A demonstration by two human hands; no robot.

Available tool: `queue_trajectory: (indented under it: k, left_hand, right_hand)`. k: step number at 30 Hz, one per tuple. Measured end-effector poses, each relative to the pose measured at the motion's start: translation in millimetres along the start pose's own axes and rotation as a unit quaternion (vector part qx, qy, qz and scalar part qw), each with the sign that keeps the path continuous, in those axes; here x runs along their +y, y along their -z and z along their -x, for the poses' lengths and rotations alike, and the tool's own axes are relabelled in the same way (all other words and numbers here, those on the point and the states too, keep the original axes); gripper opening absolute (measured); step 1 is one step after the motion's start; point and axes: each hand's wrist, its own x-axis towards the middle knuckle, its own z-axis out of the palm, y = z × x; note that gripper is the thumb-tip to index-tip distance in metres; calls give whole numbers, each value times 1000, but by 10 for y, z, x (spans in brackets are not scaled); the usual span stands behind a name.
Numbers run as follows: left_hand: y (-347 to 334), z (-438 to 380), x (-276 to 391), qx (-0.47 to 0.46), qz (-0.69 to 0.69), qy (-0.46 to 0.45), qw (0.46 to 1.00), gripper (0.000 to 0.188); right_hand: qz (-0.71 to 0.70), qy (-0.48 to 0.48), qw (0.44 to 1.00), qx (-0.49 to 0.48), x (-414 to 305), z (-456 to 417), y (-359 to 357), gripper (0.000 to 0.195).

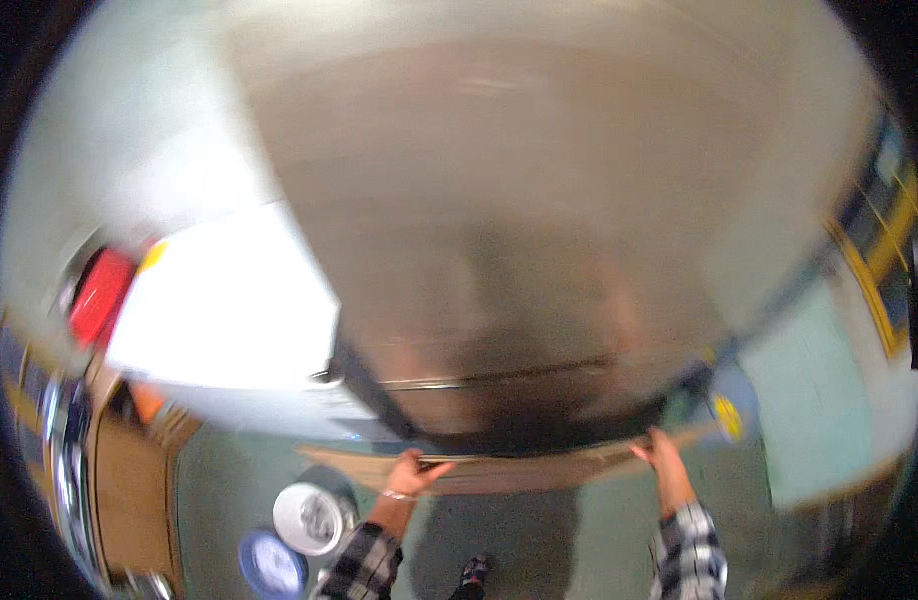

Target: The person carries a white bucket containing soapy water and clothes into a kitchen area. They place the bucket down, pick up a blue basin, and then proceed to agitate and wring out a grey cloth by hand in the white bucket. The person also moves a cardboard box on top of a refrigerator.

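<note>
A large brownish, glossy sheet or panel (pixel 504 225) fills the middle of the head view, blurred, with a dark band along its near edge. My left hand (pixel 416 475) holds the near edge at its left part, thumb pointing inward. My right hand (pixel 657 451) has its fingers against the same edge farther right. Under that edge runs a pale wooden or cardboard strip (pixel 519 476). A bright white box-like surface (pixel 226 300) adjoins the panel on the left. Whether the panel rests on something is hidden.
A white bucket (pixel 309 517) and a blue-rimmed container (pixel 273 564) stand on the floor at lower left. Beyond them is a brown cardboard box (pixel 132 480). A red object (pixel 102 296) lies far left. At right are a pale green surface (pixel 811 405) and a yellow-edged rack (pixel 871 292).
</note>
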Motion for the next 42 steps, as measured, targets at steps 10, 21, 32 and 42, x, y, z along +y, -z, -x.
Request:
queue_trajectory:
  k: [10,21,32,42]
  left_hand:
    - [-85,77,-90,110,582,129,795,47]
    - [-803,1602,-691,141,561,150,802,57]
    - [-986,3780,-1550,238,684,178,666,32]
    - [-206,5133,-2661,240,737,22,632,32]
  right_hand:
    - [64,48,992,-93,296,218,-302,46]
    - [51,42,967,-247,206,52,-780,43]
    - [397,11,812,-428,1391,2603,-772,42]
    - [392,-381,708,-447,3926,3891,-1639,28]
